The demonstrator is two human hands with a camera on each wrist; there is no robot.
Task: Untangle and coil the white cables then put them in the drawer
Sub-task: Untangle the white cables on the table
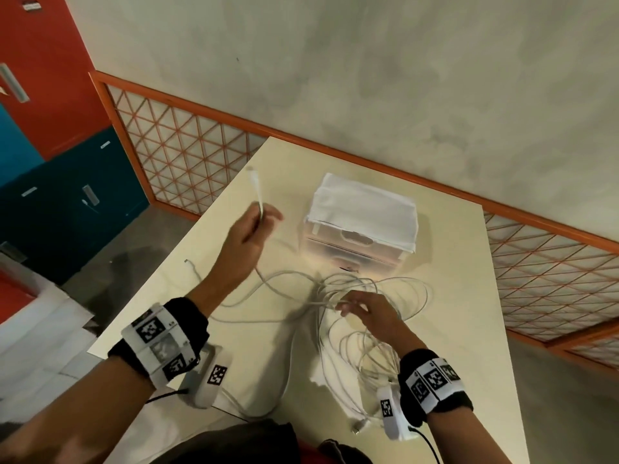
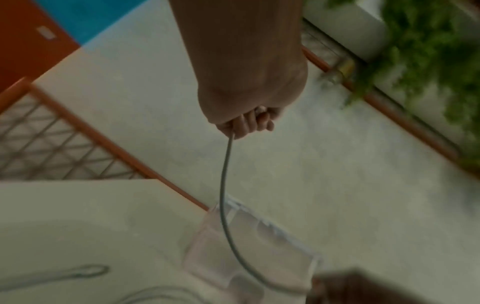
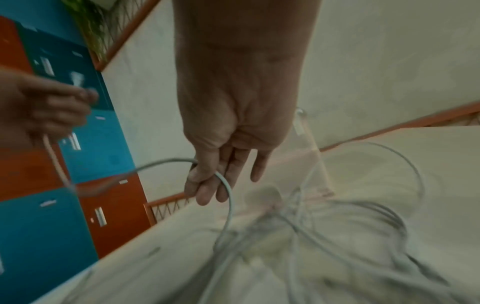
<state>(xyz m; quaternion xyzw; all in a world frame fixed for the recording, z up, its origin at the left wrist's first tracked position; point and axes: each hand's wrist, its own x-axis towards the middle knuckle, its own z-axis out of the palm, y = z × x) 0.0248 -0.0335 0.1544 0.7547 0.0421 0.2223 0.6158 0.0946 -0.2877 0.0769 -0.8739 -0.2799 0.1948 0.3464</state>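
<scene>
Several white cables (image 1: 371, 333) lie tangled in loops on the cream table (image 1: 459, 296), in front of a clear plastic drawer unit (image 1: 358, 244) whose drawers are closed. My left hand (image 1: 256, 229) is raised above the table's left side and grips one cable just below its plug end (image 1: 256, 190), which points up. In the left wrist view that cable (image 2: 223, 185) hangs down from my fist (image 2: 246, 123). My right hand (image 1: 355, 308) rests on the tangle, its fingers (image 3: 207, 185) curled round one strand (image 3: 228, 197).
A folded white cloth (image 1: 365, 199) covers the drawer unit's top. A loose cable end (image 1: 191, 262) lies near the table's left edge, and a plug (image 1: 356, 430) near the front edge. An orange-framed mesh railing (image 1: 187, 145) and red and blue lockers (image 1: 67, 182) stand beyond the table's left.
</scene>
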